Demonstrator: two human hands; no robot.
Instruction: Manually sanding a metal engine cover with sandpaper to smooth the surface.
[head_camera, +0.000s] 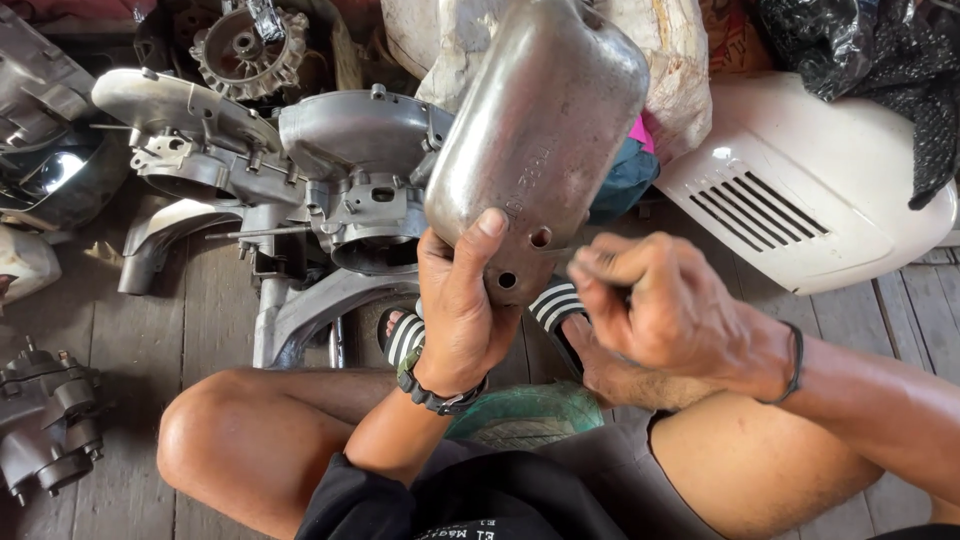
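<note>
Two hands | left hand (460, 310) gripping metal cover (535, 130) | right hand (660, 305) fingers pinched

white sack (660, 60), black plastic bag (880, 60), top right

The left hand (462, 305) is raised with its back to the camera, thumb pointing up and fingers (430, 262) curled in a grip, a band on its wrist. The right hand (660, 305), just beside it, has fingers bent into a loose fist, its forearm reaching in from the right.

hands (560, 310) gripping metal cover (535, 130) — engine (340, 170) behind
</note>
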